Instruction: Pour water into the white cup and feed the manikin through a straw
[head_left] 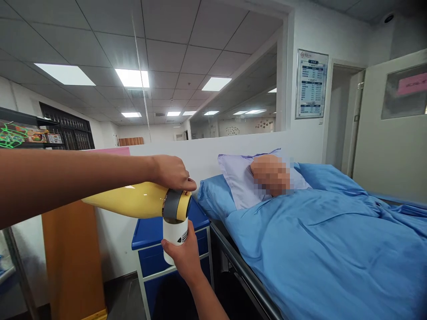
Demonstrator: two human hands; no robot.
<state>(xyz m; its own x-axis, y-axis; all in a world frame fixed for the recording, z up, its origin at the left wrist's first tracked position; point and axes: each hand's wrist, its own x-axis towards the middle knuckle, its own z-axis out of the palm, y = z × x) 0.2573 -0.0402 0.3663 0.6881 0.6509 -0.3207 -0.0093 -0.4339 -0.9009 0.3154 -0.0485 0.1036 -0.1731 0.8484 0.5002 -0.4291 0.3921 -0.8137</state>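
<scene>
My left hand [173,171] reaches in from the left, its fingers closed at the neck of a yellow thermos jug [133,201]. The jug lies nearly level, its dark grey and yellow collar turned to the right; its handle is hidden behind my hand and forearm. Right under the collar stands a white cup [173,233] with a black print, upright. Wrapped round the cup from the right is my right hand [187,253]. The jug's mouth is close over the cup's rim, and I cannot make out any liquid.
Behind the cup stands a blue bedside cabinet [147,235]. To the right, a person lies under a blue quilt [320,240], head on a pale purple pillow [230,178]. A dark bed rail [247,275] runs along the near side. A brown wooden panel [71,262] stands at left.
</scene>
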